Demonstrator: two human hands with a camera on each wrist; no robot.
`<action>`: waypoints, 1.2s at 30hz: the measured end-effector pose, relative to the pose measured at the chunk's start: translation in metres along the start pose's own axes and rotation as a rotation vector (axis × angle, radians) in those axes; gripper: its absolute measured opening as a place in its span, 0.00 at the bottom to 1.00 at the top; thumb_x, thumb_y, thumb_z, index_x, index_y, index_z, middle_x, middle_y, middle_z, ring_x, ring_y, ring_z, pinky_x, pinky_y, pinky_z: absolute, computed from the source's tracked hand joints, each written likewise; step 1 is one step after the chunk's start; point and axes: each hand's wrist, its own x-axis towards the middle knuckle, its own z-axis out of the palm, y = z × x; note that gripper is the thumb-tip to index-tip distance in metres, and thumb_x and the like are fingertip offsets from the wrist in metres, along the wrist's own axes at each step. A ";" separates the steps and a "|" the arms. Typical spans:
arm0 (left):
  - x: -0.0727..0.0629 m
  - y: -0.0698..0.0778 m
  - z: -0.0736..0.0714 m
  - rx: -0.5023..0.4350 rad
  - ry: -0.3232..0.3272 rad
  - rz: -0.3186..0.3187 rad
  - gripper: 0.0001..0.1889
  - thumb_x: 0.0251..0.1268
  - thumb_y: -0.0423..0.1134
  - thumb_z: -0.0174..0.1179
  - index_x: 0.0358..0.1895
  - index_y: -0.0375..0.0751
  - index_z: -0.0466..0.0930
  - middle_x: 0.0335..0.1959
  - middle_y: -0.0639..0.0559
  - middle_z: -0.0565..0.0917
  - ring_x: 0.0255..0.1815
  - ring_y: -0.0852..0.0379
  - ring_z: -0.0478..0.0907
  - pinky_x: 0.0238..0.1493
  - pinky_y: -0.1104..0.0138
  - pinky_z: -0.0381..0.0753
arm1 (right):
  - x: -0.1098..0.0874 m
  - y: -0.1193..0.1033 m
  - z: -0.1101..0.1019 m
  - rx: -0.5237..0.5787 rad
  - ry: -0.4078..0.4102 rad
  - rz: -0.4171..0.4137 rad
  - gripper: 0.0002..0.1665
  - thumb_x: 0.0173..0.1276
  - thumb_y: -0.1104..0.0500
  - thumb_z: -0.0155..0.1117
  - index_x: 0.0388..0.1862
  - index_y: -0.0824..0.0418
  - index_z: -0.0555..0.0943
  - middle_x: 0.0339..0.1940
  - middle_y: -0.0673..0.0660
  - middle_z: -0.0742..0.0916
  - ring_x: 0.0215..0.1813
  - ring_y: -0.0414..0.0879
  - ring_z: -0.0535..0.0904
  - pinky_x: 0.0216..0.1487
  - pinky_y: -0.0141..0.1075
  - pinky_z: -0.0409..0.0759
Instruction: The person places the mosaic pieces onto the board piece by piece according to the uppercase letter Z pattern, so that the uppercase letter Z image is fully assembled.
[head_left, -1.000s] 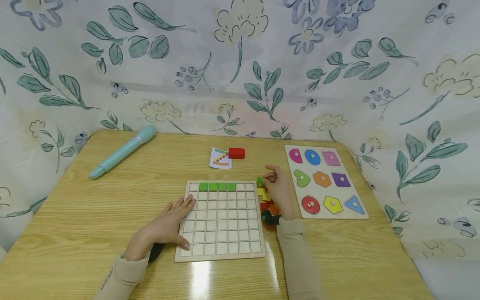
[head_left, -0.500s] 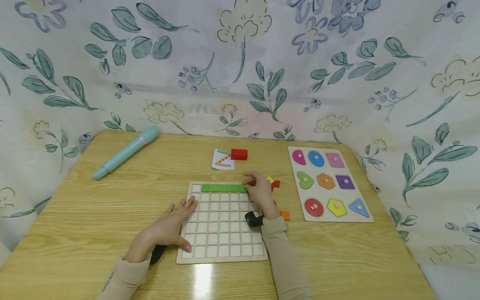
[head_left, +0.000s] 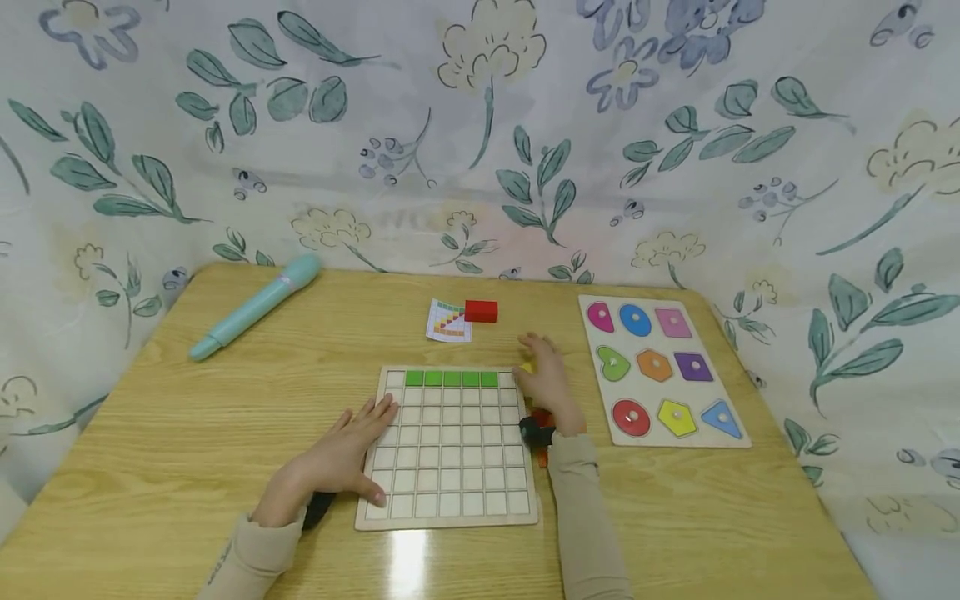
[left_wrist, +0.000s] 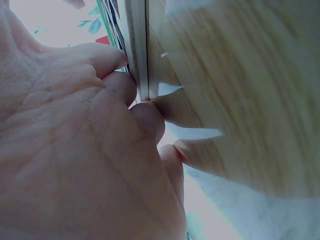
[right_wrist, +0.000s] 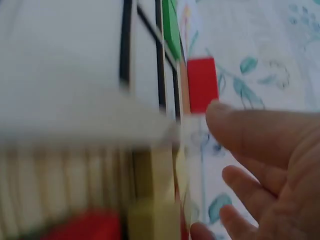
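Observation:
A wooden grid board (head_left: 450, 458) lies on the table, with several green square tiles (head_left: 452, 378) side by side in its top row. My left hand (head_left: 333, 458) rests along the board's left edge, fingers spread and thumb near the lower corner. In the left wrist view, fingertips touch the board's side (left_wrist: 137, 45). My right hand (head_left: 550, 385) hovers at the board's upper right corner, over a pile of small coloured pieces, including red ones (head_left: 542, 417). In the right wrist view its fingers (right_wrist: 255, 130) are loosely extended and hold nothing. The hand hides part of the pile.
Behind the board, a small printed pattern card (head_left: 450, 323) lies beside a red block (head_left: 481, 312). A shape puzzle board (head_left: 720, 367) with knobbed pieces is to the right. A mint-green microphone-shaped object (head_left: 255, 310) lies at the back left, before a floral cloth (head_left: 420, 100).
My right hand carried a green tile from the pile to the top row, let it go beside the other green tiles, and moved back right to the pile. The left hand stayed put.

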 end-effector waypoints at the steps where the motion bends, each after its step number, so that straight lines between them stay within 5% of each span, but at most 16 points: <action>1: 0.000 0.000 0.000 0.000 0.001 0.001 0.68 0.31 0.51 0.78 0.76 0.30 0.44 0.78 0.33 0.42 0.78 0.31 0.36 0.73 0.35 0.33 | 0.000 0.003 -0.004 -0.040 -0.011 0.005 0.31 0.63 0.68 0.61 0.67 0.67 0.70 0.70 0.67 0.72 0.75 0.65 0.58 0.74 0.60 0.56; 5: 0.001 0.000 -0.001 -0.002 0.002 0.001 0.68 0.31 0.52 0.78 0.77 0.31 0.44 0.78 0.33 0.43 0.78 0.31 0.36 0.73 0.35 0.33 | -0.001 0.013 -0.014 -0.143 -0.036 0.049 0.28 0.66 0.70 0.56 0.67 0.66 0.71 0.67 0.66 0.76 0.72 0.62 0.66 0.73 0.56 0.62; 9: 0.001 -0.001 -0.001 -0.001 0.000 -0.003 0.68 0.31 0.52 0.77 0.77 0.31 0.43 0.78 0.33 0.42 0.78 0.31 0.36 0.73 0.35 0.33 | -0.001 0.015 -0.018 -0.124 -0.011 0.109 0.27 0.66 0.73 0.55 0.64 0.63 0.75 0.60 0.63 0.82 0.64 0.58 0.75 0.67 0.51 0.72; 19: 0.000 0.001 -0.001 -0.004 -0.001 -0.015 0.69 0.29 0.52 0.78 0.76 0.31 0.44 0.78 0.33 0.42 0.78 0.31 0.36 0.73 0.35 0.33 | -0.004 0.008 -0.020 -0.149 0.046 0.130 0.26 0.59 0.76 0.57 0.56 0.64 0.80 0.49 0.64 0.83 0.50 0.56 0.77 0.50 0.46 0.79; 29: 0.001 0.000 -0.001 0.003 0.004 -0.009 0.69 0.29 0.53 0.78 0.77 0.31 0.44 0.78 0.33 0.43 0.78 0.31 0.37 0.73 0.35 0.34 | -0.005 0.001 -0.022 -0.011 0.145 0.131 0.22 0.63 0.73 0.59 0.56 0.62 0.81 0.39 0.61 0.83 0.44 0.54 0.81 0.40 0.39 0.83; 36: 0.000 0.001 -0.001 0.009 0.001 -0.008 0.69 0.29 0.53 0.78 0.76 0.31 0.44 0.78 0.33 0.43 0.78 0.31 0.37 0.73 0.35 0.35 | -0.006 -0.016 -0.009 0.291 -0.011 0.100 0.26 0.61 0.73 0.64 0.60 0.66 0.78 0.42 0.65 0.82 0.44 0.53 0.84 0.36 0.27 0.81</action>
